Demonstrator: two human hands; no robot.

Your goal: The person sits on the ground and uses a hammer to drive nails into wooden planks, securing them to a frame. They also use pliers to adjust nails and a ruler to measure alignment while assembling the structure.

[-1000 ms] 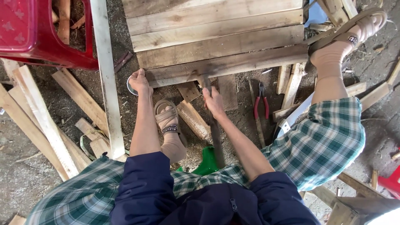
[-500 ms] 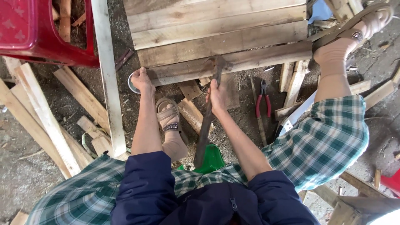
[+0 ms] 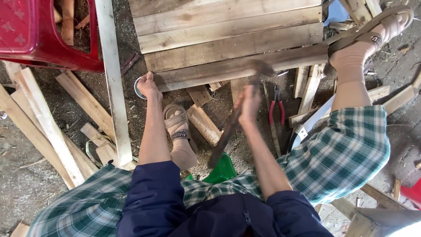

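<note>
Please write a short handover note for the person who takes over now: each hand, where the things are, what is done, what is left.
Left hand: grip on the near end of the front plank, pressing it down.
Right hand: grip shut on the hammer, blurred in mid-swing, head near the plank's edge.
Wooden panel: on the ground ahead, right foot resting on its corner.
Red-handled pliers: on the ground, right of the hammer.
Done: several planks lie joined side by side.
Left: cannot tell whether the front plank is fixed; no nail is visible.

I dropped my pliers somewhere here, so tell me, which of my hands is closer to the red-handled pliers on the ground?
Right. The right hand, gripping the hammer, is just left of the red-handled pliers. The left hand rests far off at the plank's left end.
</note>
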